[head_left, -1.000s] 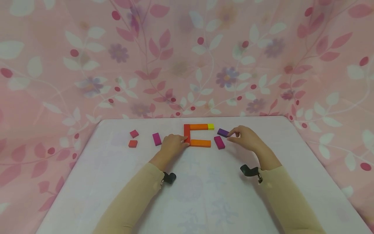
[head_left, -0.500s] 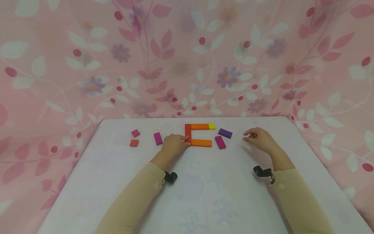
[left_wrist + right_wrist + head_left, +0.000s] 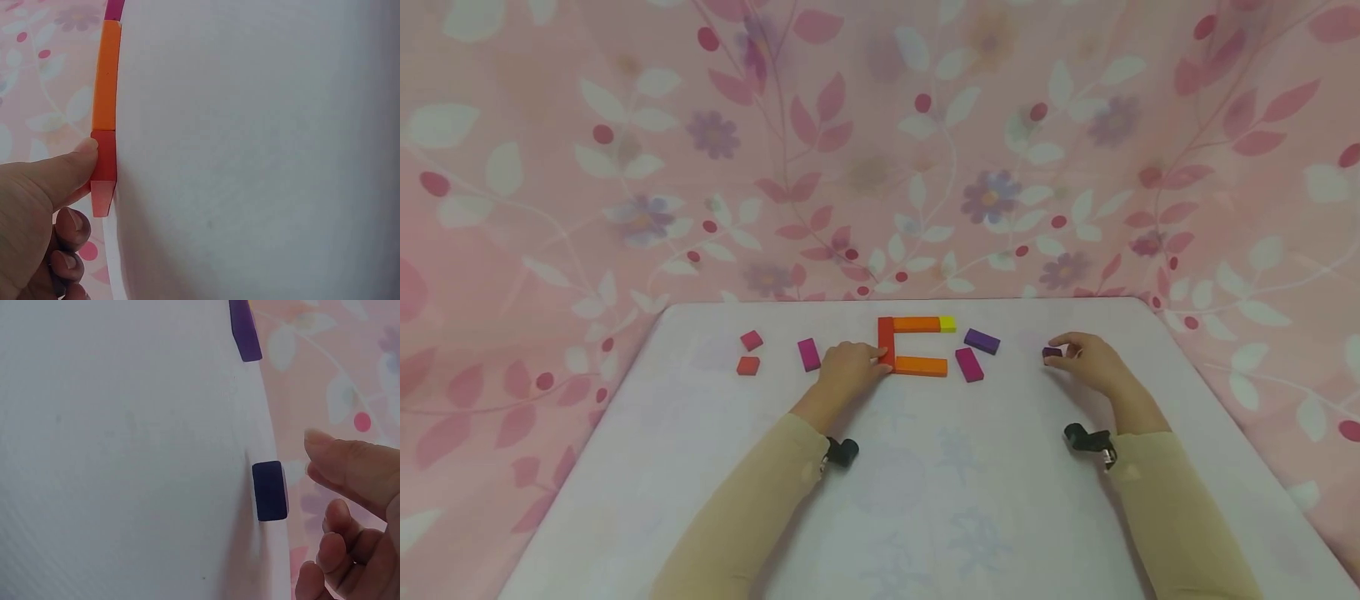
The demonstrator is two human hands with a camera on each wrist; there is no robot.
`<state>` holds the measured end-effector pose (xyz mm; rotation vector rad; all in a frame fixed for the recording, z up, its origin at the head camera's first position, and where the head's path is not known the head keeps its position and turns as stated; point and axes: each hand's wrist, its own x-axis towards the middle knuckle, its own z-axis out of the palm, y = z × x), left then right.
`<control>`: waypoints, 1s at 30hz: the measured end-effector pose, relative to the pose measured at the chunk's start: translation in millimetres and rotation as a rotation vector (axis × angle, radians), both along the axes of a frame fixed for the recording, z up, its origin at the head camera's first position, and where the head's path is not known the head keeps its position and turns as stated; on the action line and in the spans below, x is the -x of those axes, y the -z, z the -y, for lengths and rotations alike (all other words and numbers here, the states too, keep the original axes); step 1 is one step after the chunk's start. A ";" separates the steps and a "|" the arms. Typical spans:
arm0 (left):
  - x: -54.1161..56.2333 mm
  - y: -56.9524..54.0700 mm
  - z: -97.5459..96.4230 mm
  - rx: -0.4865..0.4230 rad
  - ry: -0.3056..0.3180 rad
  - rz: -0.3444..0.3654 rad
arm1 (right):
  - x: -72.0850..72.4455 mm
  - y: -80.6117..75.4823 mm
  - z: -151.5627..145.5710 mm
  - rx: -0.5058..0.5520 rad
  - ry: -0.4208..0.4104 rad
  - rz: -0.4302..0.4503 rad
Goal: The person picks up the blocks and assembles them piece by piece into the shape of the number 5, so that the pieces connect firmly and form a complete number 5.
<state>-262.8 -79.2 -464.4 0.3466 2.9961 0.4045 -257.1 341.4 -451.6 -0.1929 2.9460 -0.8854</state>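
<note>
My left hand [image 3: 850, 367] holds the near end of a long red block [image 3: 886, 335], thumb and finger at its edge; in the left wrist view the thumb [image 3: 69, 169] lies against the red block [image 3: 106, 153]. Two orange blocks [image 3: 917, 325] [image 3: 921, 367] run rightward from the red one, the far one ending in a yellow cube [image 3: 948, 324]. My right hand [image 3: 1093, 362] is at a small dark purple block [image 3: 1051, 355] on the right. Its thumb and fingers stand apart around that block [image 3: 270, 491], with a gap showing in the right wrist view.
A purple block [image 3: 982, 341] and a magenta block [image 3: 969, 365] lie right of the orange ones. Left of my left hand are another magenta block [image 3: 808, 354], a pinkish-red block [image 3: 752, 340] and an orange-red block [image 3: 748, 366]. A floral cloth [image 3: 865, 167] hangs behind the white table [image 3: 910, 467].
My right hand has left the purple block beside the yellow cube and moved right to the small dark purple block. The left hand stays on the red block. The head view shifts slightly.
</note>
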 end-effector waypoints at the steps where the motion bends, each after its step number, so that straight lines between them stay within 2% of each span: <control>1: -0.4 -0.3 -0.3 -0.004 -0.003 0.004 | 0.3 0.1 -2.3 0.001 0.002 0.011; 11: -2.5 -1.7 -1.5 0.001 -0.015 0.010 | 2.7 2.8 -10.1 0.028 0.017 0.100; 30: -3.0 -3.6 -1.2 -0.013 -0.014 -0.008 | 3.7 5.0 -13.2 0.032 0.034 0.135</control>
